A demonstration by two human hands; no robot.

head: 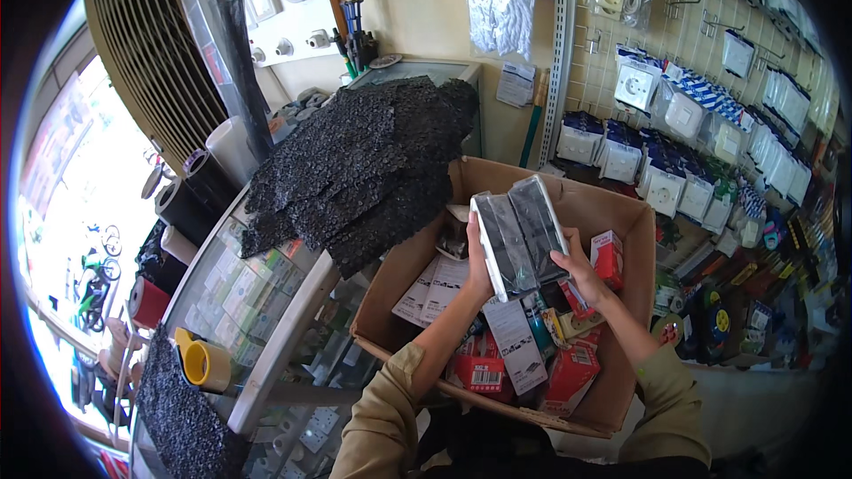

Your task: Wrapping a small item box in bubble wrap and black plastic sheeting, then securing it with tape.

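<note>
Both my hands hold a flat white-edged pack with dark panels under clear plastic point(518, 236) above an open cardboard box point(399, 266). My left hand point(478, 259) grips its left edge; my right hand point(578, 266) grips its lower right side, thumb on the face. What the pack contains I cannot tell. Inside the box lie red cartons point(569, 372), a long white printed box point(516, 346), more white printed boxes point(432, 289) at the left, a cream socket piece point(580, 323) and a small red box point(606, 259). The pack and my arms hide part of the contents.
Black bubble wrap point(353, 159) covers part of the glass display counter point(286, 352) and overhangs the box's left side. A yellow tape dispenser point(208, 362) sits on the counter beside another bubble-wrap piece point(183, 412). Packaged sockets and switches point(662, 189) hang on the right wall grid.
</note>
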